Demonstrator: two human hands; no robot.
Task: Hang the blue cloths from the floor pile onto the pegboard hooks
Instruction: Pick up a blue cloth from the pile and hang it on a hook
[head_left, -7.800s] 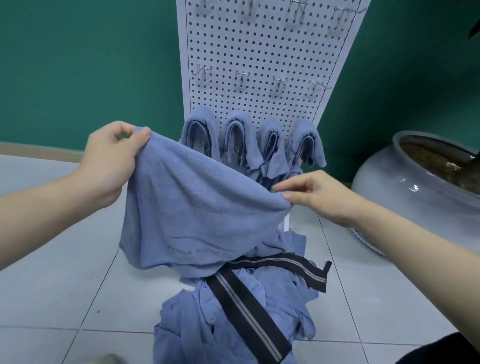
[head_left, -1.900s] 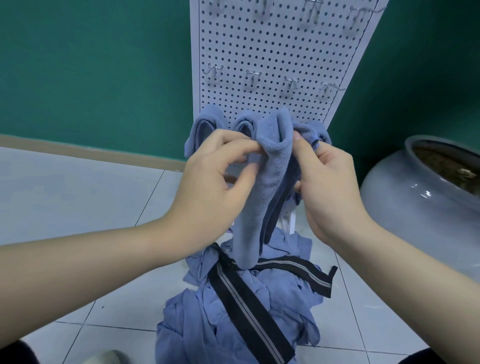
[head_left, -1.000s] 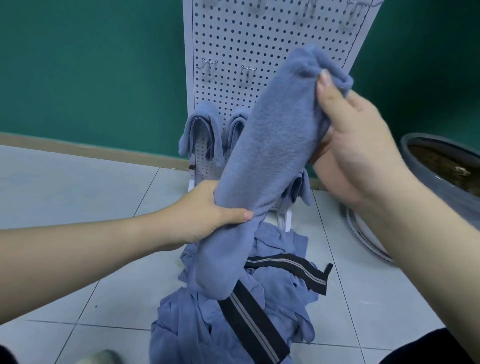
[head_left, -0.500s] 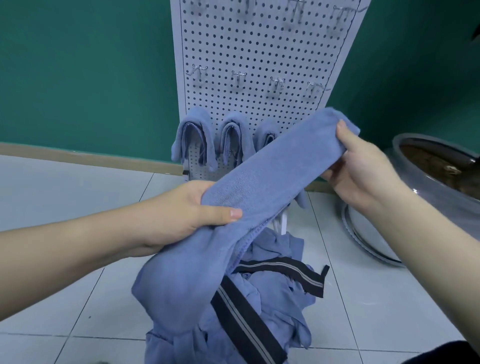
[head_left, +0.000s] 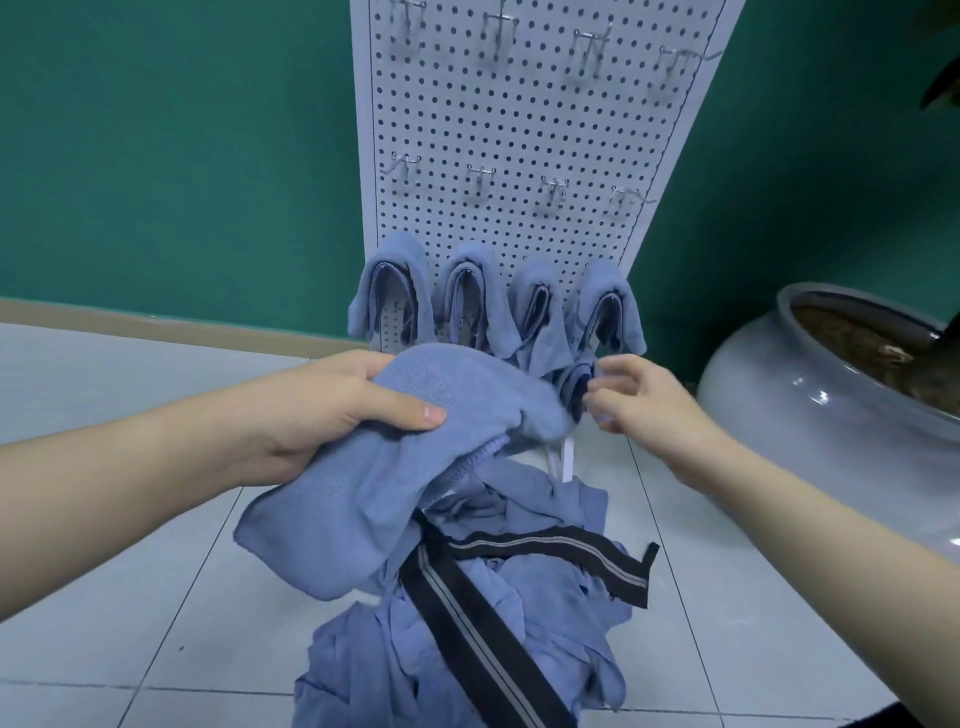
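Half a second on, the folded blue cloth (head_left: 415, 467) has dropped from a raised diagonal stretch to a slack bundle, and the right hand (head_left: 631, 400) has let its end go. The left hand (head_left: 332, 415) grips the cloth, thumb curled over the top fold, above the floor pile (head_left: 467, 623); the cloth's long axis runs from lower left up to the right. The right hand's fingers, loosely curled and empty, reach toward that upper-right end. Regripping there should let the fold drape squarely over a bare hook (head_left: 480, 176) on the pegboard (head_left: 519, 119).
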